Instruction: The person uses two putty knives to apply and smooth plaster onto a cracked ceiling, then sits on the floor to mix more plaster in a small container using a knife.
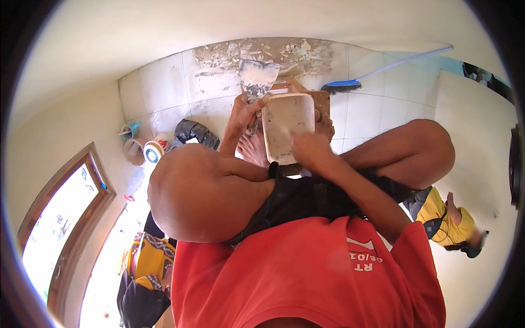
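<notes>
In the head view, my left hand (246, 115) grips the handle of a broad putty knife (258, 76), its blade upright and smeared with pale paste. Its thumb lies beside the upper left corner of a pale rectangular tray (284, 106) with dirty smudges inside, set between my bare feet over a brown board (322, 100). My right hand (310, 146) reaches over the lower right of the tray; its fingers are blurred, and I cannot make out what, if anything, they hold.
A blue broom (342, 86) lies on the tiles beyond, near a plaster-smeared strip (262, 46). Buckets (134, 150) and a black bag (194, 134) stand left. A person in yellow (445, 218) is behind at right. Dark and yellow fabric (142, 262) lies near the doorway.
</notes>
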The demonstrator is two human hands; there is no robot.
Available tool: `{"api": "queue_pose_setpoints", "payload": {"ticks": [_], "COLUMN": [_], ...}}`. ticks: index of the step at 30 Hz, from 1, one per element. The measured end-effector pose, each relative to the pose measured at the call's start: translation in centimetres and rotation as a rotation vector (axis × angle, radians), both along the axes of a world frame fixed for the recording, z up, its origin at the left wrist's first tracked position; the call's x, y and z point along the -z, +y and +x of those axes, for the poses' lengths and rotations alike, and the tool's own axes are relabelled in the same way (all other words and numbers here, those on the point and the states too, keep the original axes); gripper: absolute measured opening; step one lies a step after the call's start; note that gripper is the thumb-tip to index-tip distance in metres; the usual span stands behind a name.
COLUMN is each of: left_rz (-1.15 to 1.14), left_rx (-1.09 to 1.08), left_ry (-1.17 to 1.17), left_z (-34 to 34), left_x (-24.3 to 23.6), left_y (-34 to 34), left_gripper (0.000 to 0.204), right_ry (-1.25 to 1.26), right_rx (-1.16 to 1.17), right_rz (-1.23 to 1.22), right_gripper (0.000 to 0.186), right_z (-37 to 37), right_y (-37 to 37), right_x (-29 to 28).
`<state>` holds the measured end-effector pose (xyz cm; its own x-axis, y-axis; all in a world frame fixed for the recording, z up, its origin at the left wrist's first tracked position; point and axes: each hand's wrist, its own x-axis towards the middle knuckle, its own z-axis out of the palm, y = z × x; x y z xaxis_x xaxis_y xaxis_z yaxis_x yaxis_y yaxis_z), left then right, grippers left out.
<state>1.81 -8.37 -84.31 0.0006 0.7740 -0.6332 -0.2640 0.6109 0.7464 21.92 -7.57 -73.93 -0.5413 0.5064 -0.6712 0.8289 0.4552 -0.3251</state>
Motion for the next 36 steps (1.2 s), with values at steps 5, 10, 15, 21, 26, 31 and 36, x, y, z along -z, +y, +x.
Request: {"api": "queue_pose_setpoints", "payload": {"ticks": [5,10,15,21,26,31,36], "left_rz": [-0.008,0.021,0.067,0.048,0.068,0.081,0.049], "left_rx": [0.008,0.021,0.019,0.045,0.027,0.008,0.055], "left_ry": [-0.045,-0.009,-0.044,-0.012,-0.048,-0.050,-0.030], "left_z": [-0.5,-0.4,-0.4,-0.4,-0.7,-0.2,-0.7], "left_x": [0.8,0.3,0.6,1.1,1.4,1.8,1.6], "left_y": [-0.3,-0.1,-0.1,-0.5,-0.7,-0.4,-0.9], "left_gripper": [0.030,0.036,0.036,0.033,0.032,0.031,0.030], "right_ry": [0.039,0.042,-0.027,0.028,-0.095,-0.106,-0.050], "right_rx": [-0.058,-0.123,-0.112,-0.164,-0.065,-0.070,-0.083], "right_rz": [0.173,-0.009,-0.091,0.002,-0.197,-0.081,0.017], "right_gripper": [0.015,0.016,0.015,0.026,0.018,0.021,0.017], "right_z": [-3.1,-1.5,-1.5,-1.8,-0.4,-1.6,-1.6], "right_y": [-0.6,-3.3,-1.1,0.4,-2.5,2.3,1.1], "right_x": [2.9,1.0,-0.5,2.2,0.3,-0.4,1.0]}}
